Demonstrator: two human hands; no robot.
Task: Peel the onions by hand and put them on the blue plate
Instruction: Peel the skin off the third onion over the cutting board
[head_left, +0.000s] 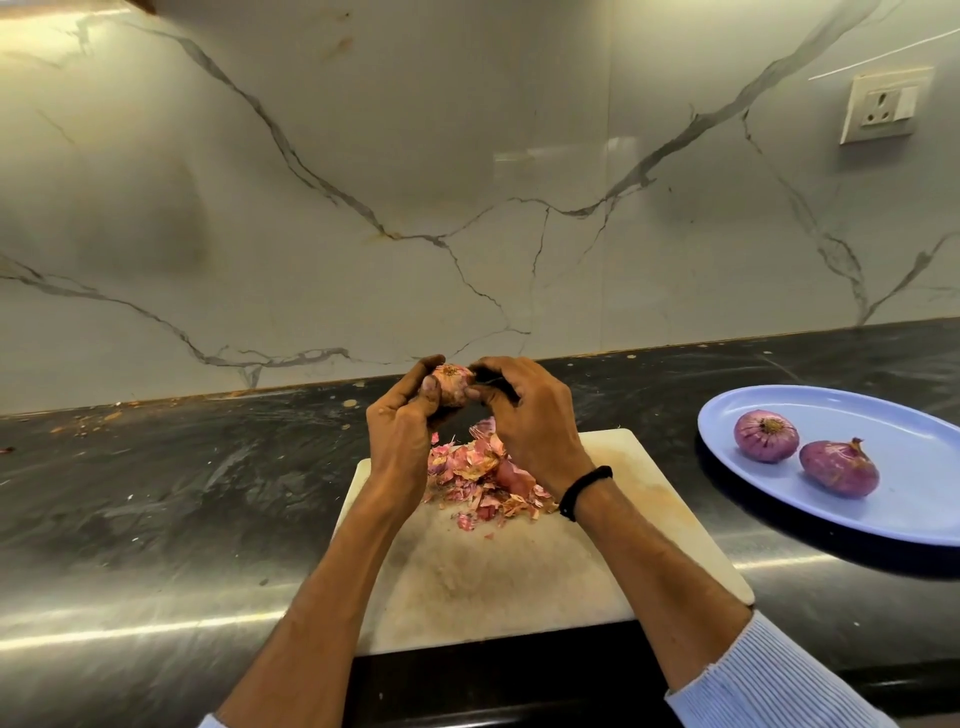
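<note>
The person is holding an onion (453, 384) up in the air above the far edge of a pale cutting board (493, 582), with both hands closing on it from either side. The left hand (402, 421) is gripping it from the left, with its fingers (429, 385) wrapping around the bulb and the thumb reaching over the top. The onion's papery, pinkish skin is showing between the two hands.

The right hand (524, 415) is coming in from the right with its fingers curled, their tips pressing against the onion's right side in a pinch. What exactly they are catching is sitting in shadow and cannot be told. A black band (584, 491) is circling the right wrist, and a light blue ribbed sleeve (769, 675) is covering the forearm lower down.

Below the hands, a heap of pink and tan onion skins (483, 478) is lying on the far half of the board, while the near half is showing brownish staining.

The board is resting on a dark, glossy counter (156, 493). Well to the right of it the blue plate (883, 499) is sitting on the same counter, carrying two onions (766, 435) that are smooth, purple and peeled. They are lying side by side near the plate's middle, the nearer one (839, 467) keeping a small dry tip.

Behind everything a veined marble wall (363, 182) is rising from the counter, with a socket plate (883, 106) fixed high on the right.
</note>
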